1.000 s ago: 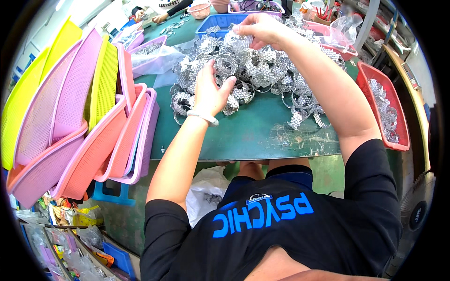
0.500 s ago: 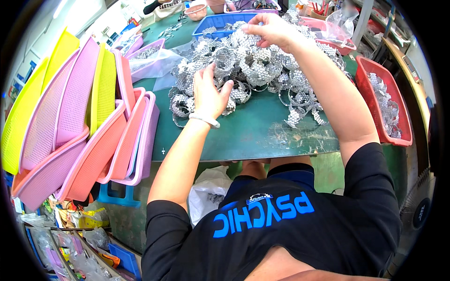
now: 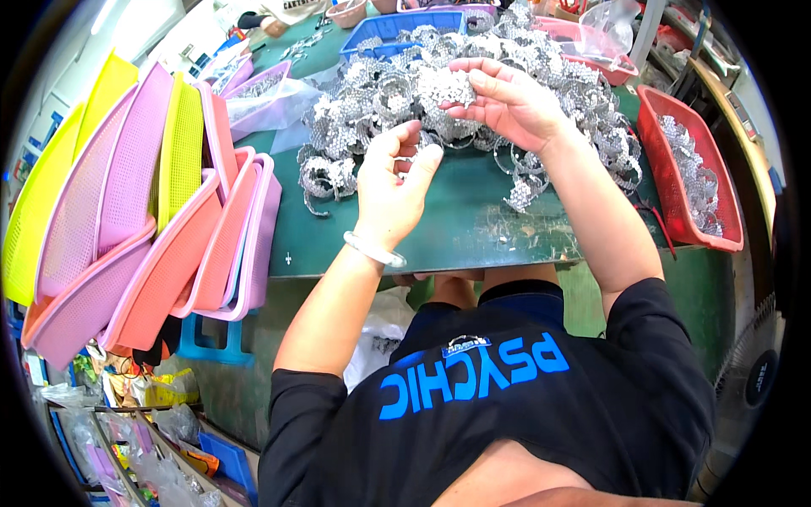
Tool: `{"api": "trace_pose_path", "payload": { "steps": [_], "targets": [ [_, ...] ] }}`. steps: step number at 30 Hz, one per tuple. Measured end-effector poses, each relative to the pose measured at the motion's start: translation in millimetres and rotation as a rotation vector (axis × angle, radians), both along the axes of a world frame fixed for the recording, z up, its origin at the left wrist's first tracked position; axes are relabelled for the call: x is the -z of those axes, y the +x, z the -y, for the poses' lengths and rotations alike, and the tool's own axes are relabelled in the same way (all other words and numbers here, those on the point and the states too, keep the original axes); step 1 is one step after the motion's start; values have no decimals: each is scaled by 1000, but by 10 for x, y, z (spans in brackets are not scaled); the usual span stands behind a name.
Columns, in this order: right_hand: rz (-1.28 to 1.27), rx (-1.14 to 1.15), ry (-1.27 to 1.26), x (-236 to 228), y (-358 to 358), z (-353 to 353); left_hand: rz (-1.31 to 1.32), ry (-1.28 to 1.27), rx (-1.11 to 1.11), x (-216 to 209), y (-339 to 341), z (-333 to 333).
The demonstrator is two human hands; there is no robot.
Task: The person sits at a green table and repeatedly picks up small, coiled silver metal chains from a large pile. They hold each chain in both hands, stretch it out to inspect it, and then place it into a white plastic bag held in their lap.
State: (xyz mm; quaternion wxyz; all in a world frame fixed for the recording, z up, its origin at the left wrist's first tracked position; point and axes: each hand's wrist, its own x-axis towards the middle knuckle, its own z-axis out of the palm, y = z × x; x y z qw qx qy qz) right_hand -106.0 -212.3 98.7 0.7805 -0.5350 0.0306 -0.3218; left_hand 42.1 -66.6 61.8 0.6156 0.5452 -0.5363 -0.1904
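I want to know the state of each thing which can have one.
Right hand: holding a silvery piece
Left hand: partly curled, grip unclear
Silvery heap: loose, many curled
Red basket: partly filled
Blue basket: partly filled
Colourful baskets: stacked, tilted
Bracelet: worn, left wrist
Fan: unclear whether running

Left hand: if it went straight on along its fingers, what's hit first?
Probably the heap of silvery mesh-like strips, just beyond the left hand's fingertips; depth is unclear, so it might pass above the nearest coils.
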Motion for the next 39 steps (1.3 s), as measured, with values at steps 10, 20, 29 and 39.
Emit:
{"api": "trace_pose_path", "payload": {
  "steps": [10, 20, 29, 39],
  "targets": [
    [152, -101, 49, 473, -95, -556, -371, -56, 203, -52, -362, -430],
    [80, -4, -12, 600, -148, -731, -701, 61, 276, 72, -348, -494],
    [33, 2, 12, 662, -151, -772, -917, 90, 344, 140, -280, -528],
    [35, 31, -19, 692, -148, -809, -1068, 113, 432, 209, -182, -519]
  ]
}}
